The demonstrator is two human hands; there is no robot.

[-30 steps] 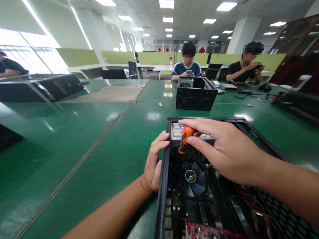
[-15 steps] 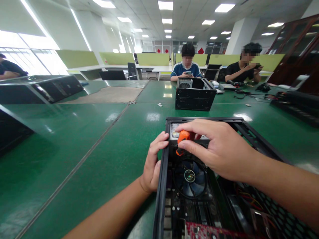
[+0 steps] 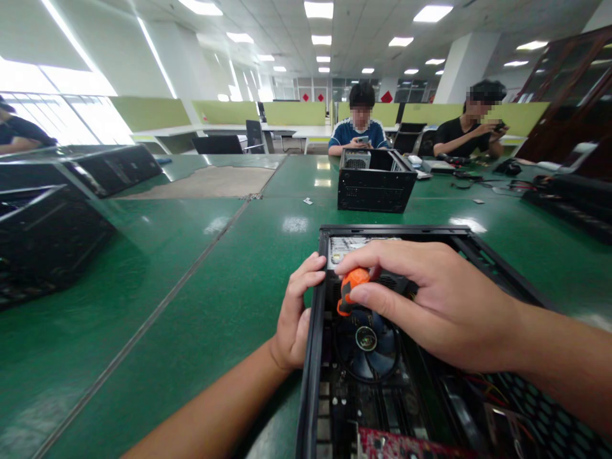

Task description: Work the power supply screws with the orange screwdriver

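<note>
An open black computer case [image 3: 313, 357] lies on the green table [image 3: 201, 268] right in front of me. My left hand [image 3: 294, 315] grips the case's left wall, fingers curled over the top edge. Above the round blue CPU fan [image 3: 366, 347], my right hand [image 3: 430, 303] is closed on an orange-handled screwdriver [image 3: 351, 284]; the tool's tip is hidden inside the case. A red circuit card [image 3: 396, 445] shows at the case's near end.
A second open black case [image 3: 375, 182] stands farther back on the table. Two people sit beyond it, holding phones. Black cases [image 3: 52, 223] sit at the left, dark equipment and cables [image 3: 564, 191] at the right.
My right hand with the screwdriver has moved toward me and lower, from over the power supply to just above the fan. A black case has come into view at the left.
</note>
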